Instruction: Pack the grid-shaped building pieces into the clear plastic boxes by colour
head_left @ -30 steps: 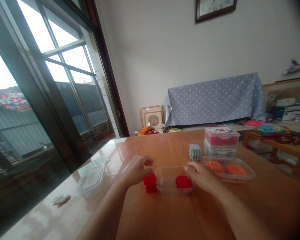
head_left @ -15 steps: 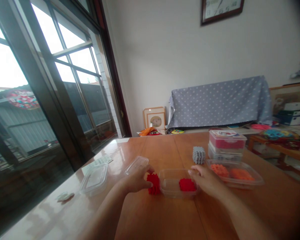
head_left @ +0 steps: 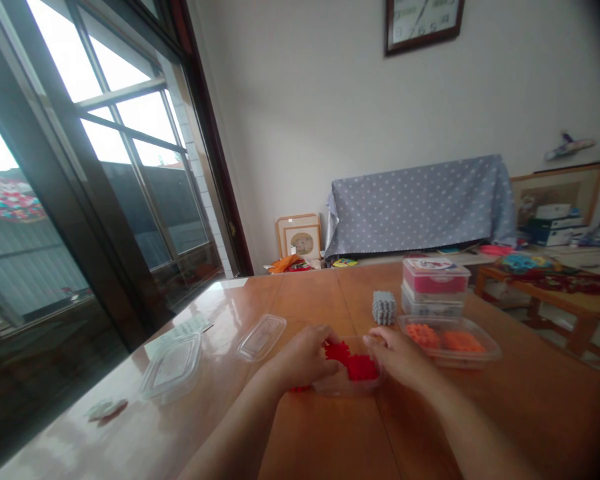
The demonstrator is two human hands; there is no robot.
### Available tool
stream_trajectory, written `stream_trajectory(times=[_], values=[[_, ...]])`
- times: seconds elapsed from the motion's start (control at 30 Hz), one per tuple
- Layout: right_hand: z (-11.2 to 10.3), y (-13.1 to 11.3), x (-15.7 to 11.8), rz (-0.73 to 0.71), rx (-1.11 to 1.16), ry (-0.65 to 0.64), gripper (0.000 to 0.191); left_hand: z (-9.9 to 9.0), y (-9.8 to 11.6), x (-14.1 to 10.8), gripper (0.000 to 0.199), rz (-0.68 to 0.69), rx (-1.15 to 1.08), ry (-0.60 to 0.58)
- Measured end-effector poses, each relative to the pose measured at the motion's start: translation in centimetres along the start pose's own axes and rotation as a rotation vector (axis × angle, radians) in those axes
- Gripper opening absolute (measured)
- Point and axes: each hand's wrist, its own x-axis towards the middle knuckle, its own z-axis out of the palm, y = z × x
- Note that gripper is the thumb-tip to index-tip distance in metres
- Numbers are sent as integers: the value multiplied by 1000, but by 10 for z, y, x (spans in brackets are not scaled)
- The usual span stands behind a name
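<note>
My left hand (head_left: 307,357) grips a stack of red toothed plastic blocks (head_left: 337,353) between thumb and fingers, over the left part of a clear plastic box (head_left: 347,389). Another stack of red toothed blocks (head_left: 363,368) lies in the right part of that box. A bit more red shows on the table under my left hand, mostly hidden. At the box's right rim is my right hand (head_left: 393,350), its thumb and fingers closed on the edge.
Right of the box stands a clear tub (head_left: 485,357) of orange blocks. Behind it are stacked lidded boxes (head_left: 435,287) and a grey block cube (head_left: 383,307). A clear lid (head_left: 261,337) and another clear container (head_left: 173,370) lie left, near a small pale item (head_left: 106,410).
My left hand has moved right with red blocks, from beside the box to over it. My right hand stays at the box's right rim. The view has turned slightly right.
</note>
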Motion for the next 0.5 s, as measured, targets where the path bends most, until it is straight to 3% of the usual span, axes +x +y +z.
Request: stream_trajectory(times=[0.23, 0.33, 0.5], values=[[-2, -1, -1, 4, 5, 13, 49, 41, 12, 31, 37, 12, 14, -61], [-3, -2, -1, -2, 14, 19, 48, 45, 9, 33, 41, 2, -23, -69], [-5, -4, -2, -1, 4, 24, 48, 43, 5, 28, 29, -66, -10, -44]])
